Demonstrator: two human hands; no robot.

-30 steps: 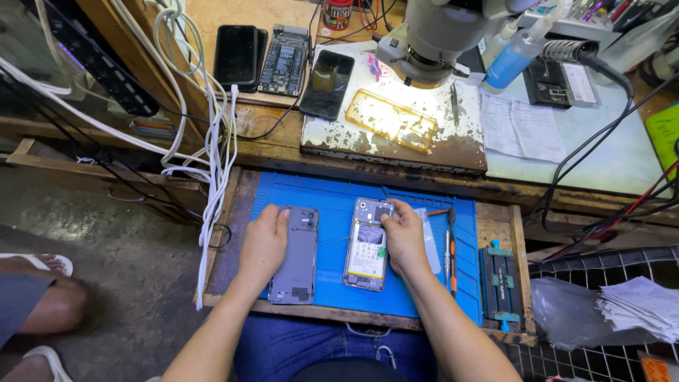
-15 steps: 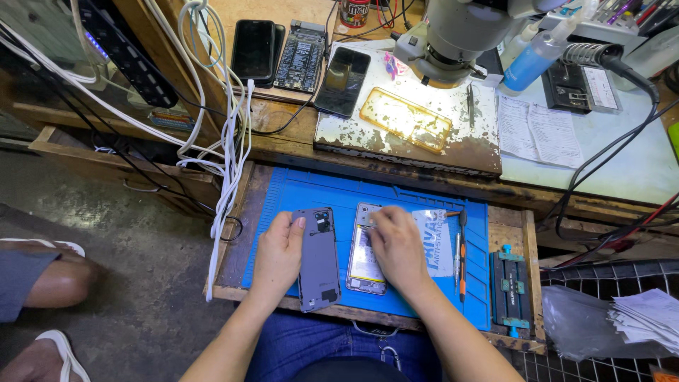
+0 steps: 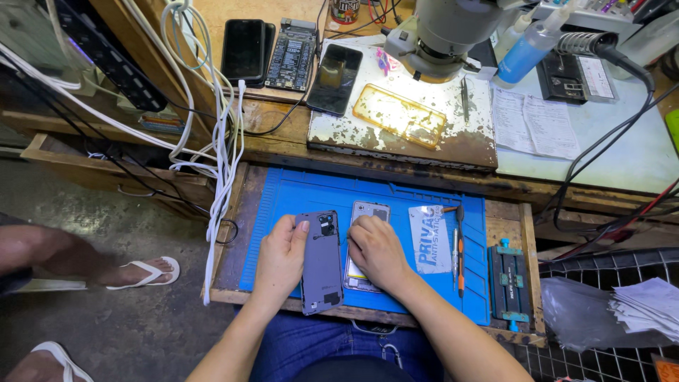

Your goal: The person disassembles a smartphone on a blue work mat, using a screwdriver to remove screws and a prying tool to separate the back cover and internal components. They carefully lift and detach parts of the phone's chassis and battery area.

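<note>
Blue mat (image 3: 297, 205) in table drawer: left hand (image 3: 281, 258) pinches grey phone back cover (image 3: 320, 262), thin, light, likely flexible, best held by edges; right hand (image 3: 376, 249), fingers curled, presses opened phone (image 3: 364, 237).

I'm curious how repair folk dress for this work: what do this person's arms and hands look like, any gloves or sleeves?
No gloves: the left hand and right hand are bare. Both forearms are uncovered up to the frame's edge, so no sleeves show. No watch, ring or wristband is visible. The nails look short and plain. Blue jeans cover the lap.
</note>
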